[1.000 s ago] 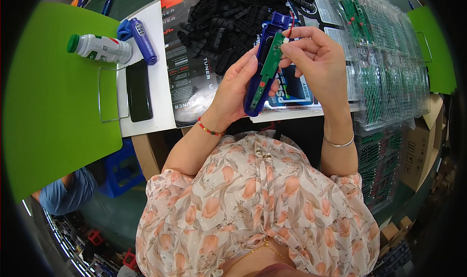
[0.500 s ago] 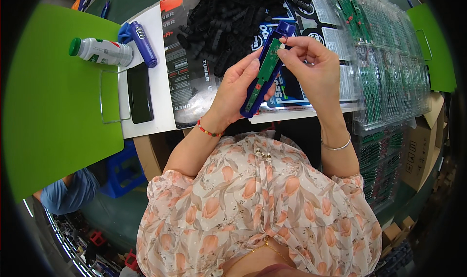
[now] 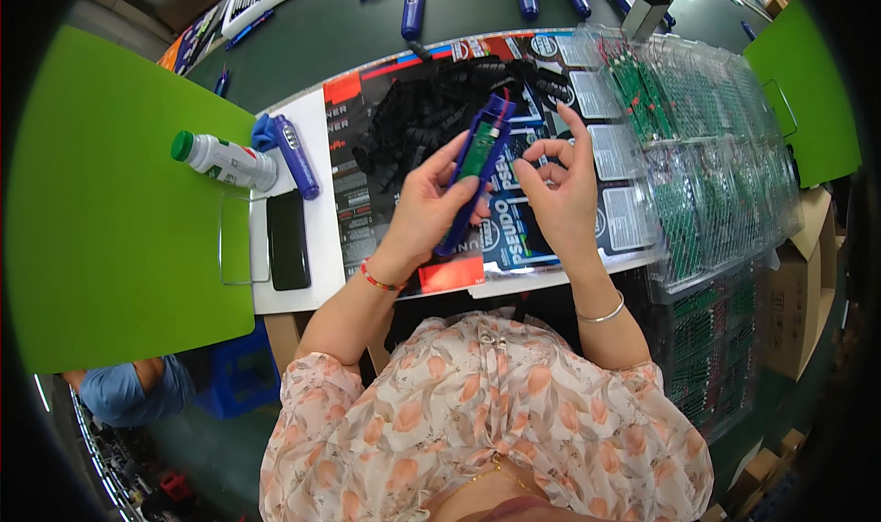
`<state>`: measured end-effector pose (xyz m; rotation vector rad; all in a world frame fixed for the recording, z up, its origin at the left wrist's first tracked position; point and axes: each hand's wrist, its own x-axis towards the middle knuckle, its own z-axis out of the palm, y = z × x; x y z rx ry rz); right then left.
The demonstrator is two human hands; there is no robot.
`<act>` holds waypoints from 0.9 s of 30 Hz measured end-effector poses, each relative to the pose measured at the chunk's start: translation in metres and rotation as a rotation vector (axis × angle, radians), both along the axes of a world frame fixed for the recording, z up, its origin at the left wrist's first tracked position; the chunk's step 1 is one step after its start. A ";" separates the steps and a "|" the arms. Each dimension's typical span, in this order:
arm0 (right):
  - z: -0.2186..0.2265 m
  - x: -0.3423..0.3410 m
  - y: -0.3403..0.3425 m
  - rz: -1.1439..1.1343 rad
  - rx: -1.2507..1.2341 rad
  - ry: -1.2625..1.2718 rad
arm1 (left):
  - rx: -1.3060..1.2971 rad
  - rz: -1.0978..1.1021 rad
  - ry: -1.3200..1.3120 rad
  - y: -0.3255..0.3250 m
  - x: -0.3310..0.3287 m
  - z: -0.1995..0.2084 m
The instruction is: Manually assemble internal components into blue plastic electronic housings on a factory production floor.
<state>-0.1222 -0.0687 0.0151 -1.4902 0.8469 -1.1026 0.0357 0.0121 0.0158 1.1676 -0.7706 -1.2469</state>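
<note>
My left hand (image 3: pixel 437 201) is wrapped round a long blue plastic housing (image 3: pixel 449 244), tilted with its far end to the right. Inside the housing lies a green circuit board (image 3: pixel 478 149), partly covered by my left thumb. Red wire shows at the housing's far end. To the right, my right hand (image 3: pixel 563 184) is apart from the housing, its index finger raised and the others loosely curled, holding nothing. Just beyond the housing spreads a heap of black plastic parts (image 3: pixel 418 109) on the printed sheets.
Clear trays of green circuit boards (image 3: pixel 679 201) are stacked at the right. On the left are a white bottle with a green cap (image 3: pixel 223 161), a blue finished device (image 3: pixel 295 157), a phone (image 3: pixel 288 240) and a green panel (image 3: pixel 138 192). More blue devices (image 3: pixel 414 12) lie at the back.
My right hand has let go of the board's wire end and moved away, its fingers opening. My left hand still holds the housing, with its thumb now over the board. The view has tilted farther out.
</note>
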 end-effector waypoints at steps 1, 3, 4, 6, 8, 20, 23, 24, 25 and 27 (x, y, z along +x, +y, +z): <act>0.001 -0.003 -0.002 0.002 0.016 0.012 | 0.010 0.006 -0.035 -0.006 0.012 0.004; -0.007 -0.009 -0.008 -0.011 -0.026 0.088 | 0.022 0.102 -0.128 -0.027 0.050 0.012; -0.006 -0.013 -0.011 -0.035 -0.031 0.172 | -0.029 0.141 -0.180 -0.043 0.078 0.011; -0.008 -0.017 -0.017 -0.028 -0.051 0.278 | -0.032 0.332 -0.243 -0.080 0.135 0.010; -0.012 -0.015 -0.021 0.001 -0.129 0.359 | 0.000 0.444 -0.229 -0.120 0.208 -0.010; -0.014 0.048 -0.100 -0.105 -0.781 0.671 | 0.490 0.567 -0.967 -0.242 0.336 -0.083; -0.014 0.052 -0.097 -0.047 -0.746 0.772 | 0.792 0.775 -1.312 -0.232 0.299 -0.052; -0.015 0.053 -0.095 -0.059 -0.746 0.753 | 0.710 0.840 -1.466 -0.229 0.295 -0.049; -0.014 0.052 -0.093 -0.073 -0.744 0.756 | 0.502 0.857 -1.630 -0.227 0.287 -0.048; -0.009 0.052 -0.086 -0.091 -0.744 0.747 | 0.105 0.779 -1.851 -0.236 0.286 -0.062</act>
